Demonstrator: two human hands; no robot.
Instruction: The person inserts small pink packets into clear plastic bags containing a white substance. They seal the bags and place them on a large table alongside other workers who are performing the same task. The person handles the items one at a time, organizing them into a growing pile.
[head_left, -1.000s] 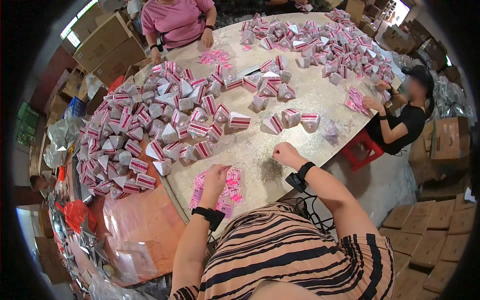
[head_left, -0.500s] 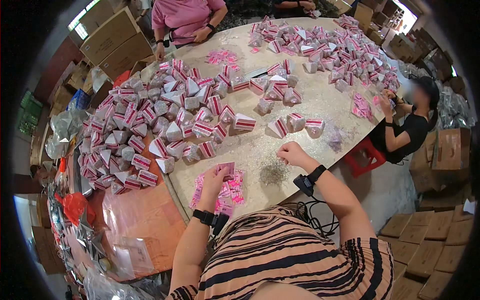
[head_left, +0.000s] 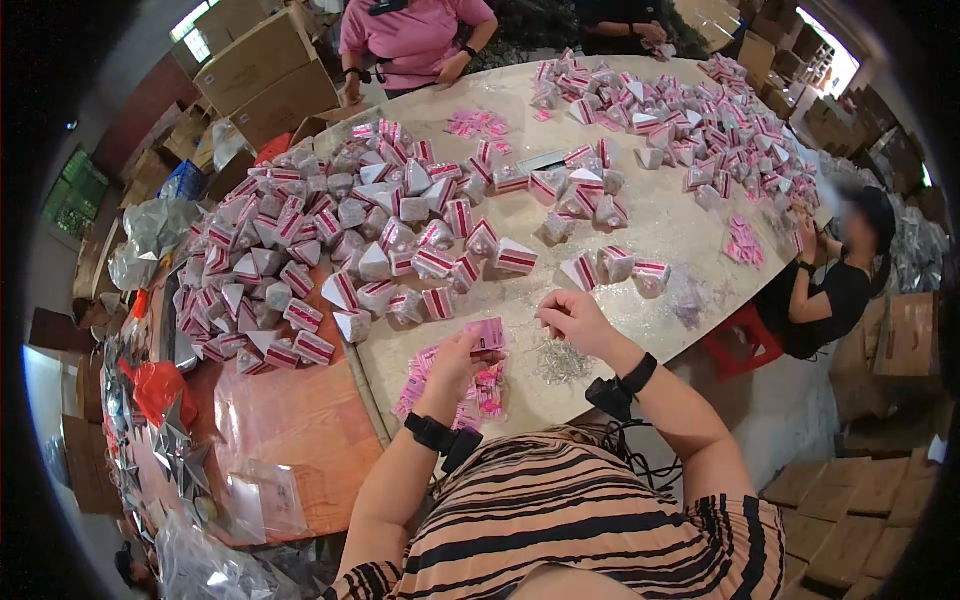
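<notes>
The left hand (head_left: 462, 362) has its fingers (head_left: 478, 343) pinched around a small flat pink paper card (head_left: 488, 334), lifted just above a loose heap of the same pink cards (head_left: 428, 375) that lies at the near edge of the table (head_left: 640, 240). The right hand (head_left: 572, 318) hovers just right of the card, its fingers (head_left: 550, 316) curled together as if pinching something too small to make out, above a little pile of thin silvery wire pieces (head_left: 563, 362). The pale speckled table carries a wide spread of small pink-and-white striped folded boxes (head_left: 330, 260). Across it stands a person in a pink shirt (head_left: 412, 35); at the right sits a person in black (head_left: 820, 300). Brown cardboard cartons (head_left: 255, 70) stack up behind.
</notes>
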